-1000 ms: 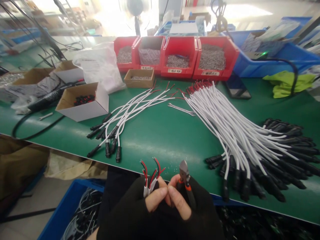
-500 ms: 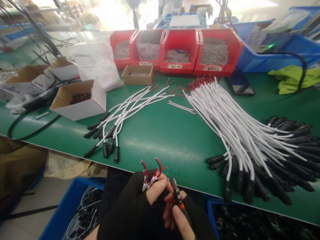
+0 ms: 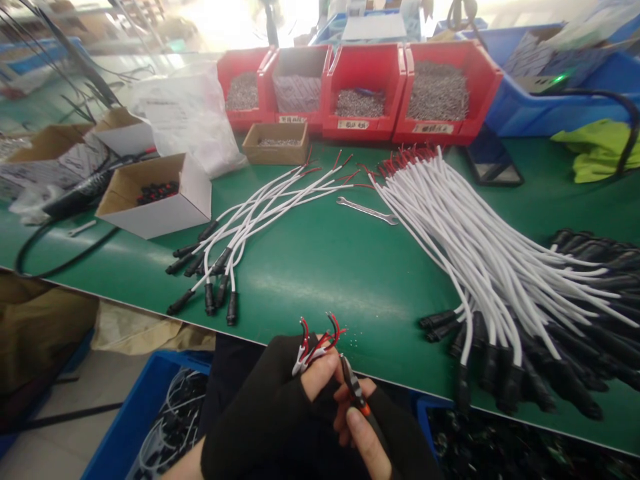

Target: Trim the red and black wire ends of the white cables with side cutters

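Both my hands wear black fingerless gloves at the table's near edge. My left hand (image 3: pixel 280 413) pinches a few white cables, whose red and black wire ends (image 3: pixel 317 337) stick up above my fingers. My right hand (image 3: pixel 373 433) grips small side cutters with orange handles (image 3: pixel 354 387). Their jaws point up and left, close under the wire ends. A big heap of white cables with black connectors (image 3: pixel 500 267) lies to the right. A smaller bunch of cables (image 3: pixel 240 233) lies to the left.
A small wrench (image 3: pixel 367 211) lies mid-table on the green mat (image 3: pixel 320 267). Red bins of small metal parts (image 3: pixel 360 93) line the back. An open cardboard box (image 3: pixel 155 193) and a plastic bag sit left. Blue crates (image 3: pixel 150 427) hold cables below the table.
The cutters have swung from upright beside the wires to leaning in under the wire ends. My right hand dropped lower. The view tilted slightly down.
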The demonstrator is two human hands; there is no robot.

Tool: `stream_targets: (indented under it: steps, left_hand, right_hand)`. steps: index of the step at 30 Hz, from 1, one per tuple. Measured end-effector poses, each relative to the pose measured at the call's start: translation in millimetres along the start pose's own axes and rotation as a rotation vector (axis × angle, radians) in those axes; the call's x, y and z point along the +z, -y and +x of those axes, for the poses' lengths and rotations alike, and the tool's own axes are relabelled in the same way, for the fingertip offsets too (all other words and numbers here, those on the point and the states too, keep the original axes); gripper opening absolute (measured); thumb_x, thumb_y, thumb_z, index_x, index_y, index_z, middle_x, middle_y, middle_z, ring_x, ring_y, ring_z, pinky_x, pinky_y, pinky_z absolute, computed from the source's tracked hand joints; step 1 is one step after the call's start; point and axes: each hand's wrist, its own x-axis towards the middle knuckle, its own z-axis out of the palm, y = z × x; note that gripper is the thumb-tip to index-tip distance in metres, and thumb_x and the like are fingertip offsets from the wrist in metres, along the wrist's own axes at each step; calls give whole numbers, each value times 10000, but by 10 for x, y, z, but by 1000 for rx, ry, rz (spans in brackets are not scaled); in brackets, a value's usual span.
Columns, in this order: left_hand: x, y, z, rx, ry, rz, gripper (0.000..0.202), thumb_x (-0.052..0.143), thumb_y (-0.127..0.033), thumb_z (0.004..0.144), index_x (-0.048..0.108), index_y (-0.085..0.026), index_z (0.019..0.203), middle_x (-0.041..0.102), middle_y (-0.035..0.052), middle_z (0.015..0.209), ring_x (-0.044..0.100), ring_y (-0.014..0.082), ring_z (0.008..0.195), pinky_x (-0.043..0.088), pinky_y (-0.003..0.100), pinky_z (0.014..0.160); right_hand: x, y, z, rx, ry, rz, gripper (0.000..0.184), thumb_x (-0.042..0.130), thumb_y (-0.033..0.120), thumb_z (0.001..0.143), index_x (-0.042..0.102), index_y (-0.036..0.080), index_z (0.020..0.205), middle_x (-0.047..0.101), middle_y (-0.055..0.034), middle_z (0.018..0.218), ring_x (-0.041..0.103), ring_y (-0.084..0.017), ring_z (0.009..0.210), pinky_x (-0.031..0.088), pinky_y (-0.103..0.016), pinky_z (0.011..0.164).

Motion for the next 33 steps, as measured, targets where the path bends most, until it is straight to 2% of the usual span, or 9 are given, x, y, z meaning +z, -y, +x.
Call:
stream_targets:
  steps: [3,9,18,21,25,29,31,33]
  left_hand:
    - [-26,48,15,-1,-26,21,344,650,-426,906,656,-176,670,674,41,645,643,199,654,532,279,663]
    - [-45,67,31,-36,92,-76,390,591,-429,962,650,-170,677,689,47,649,670,199,650,535,280,674]
    - [-43,100,25,-17,-33,-30,315,653,-428,918,698,-169,745,730,57,728,687,220,721,542,285,682]
    - [-41,97,23,-16,17,-39,341,639,-432,932,689,-169,721,720,53,703,679,212,702,540,282,684]
    - [-42,71,31,-34,13,-88,340,654,-444,922,689,-168,728,721,57,715,682,215,701,543,283,673]
    - [-47,68,35,-46,108,-142,385,628,-464,940,681,-164,703,721,65,708,687,215,671,545,291,658]
    - [-48,91,29,-54,63,-119,351,641,-441,938,696,-164,729,736,66,743,701,220,713,552,294,695]
    - [-43,117,24,-59,-28,-90,280,674,-414,921,717,-168,794,753,66,792,713,231,780,556,292,734]
  right_hand:
    - [13,-14,13,3,1,19,324,560,580,973,710,293,1001,725,-34,743,692,-248,616,577,-321,588]
    - [27,-38,35,19,3,47,341,529,577,994,703,283,993,716,-33,711,679,-227,573,563,-303,556]
    - [2,11,41,23,30,37,355,516,547,1023,740,273,999,711,-33,715,697,-222,587,583,-298,564]
    - [20,-9,42,11,3,47,329,534,517,1020,748,268,991,708,-29,701,688,-211,567,570,-279,543]
    - [39,-84,41,25,-12,74,326,545,546,998,730,280,965,699,-28,680,676,-213,552,551,-278,528]
    - [26,-148,38,45,17,72,315,588,602,945,706,310,960,705,-22,688,667,-232,552,546,-305,533]
    - [19,-166,34,53,29,69,327,579,615,945,697,311,971,698,-23,684,660,-236,551,540,-313,534]
    - [18,-178,32,60,45,70,351,558,630,952,684,302,971,675,-23,671,644,-231,543,527,-314,534]
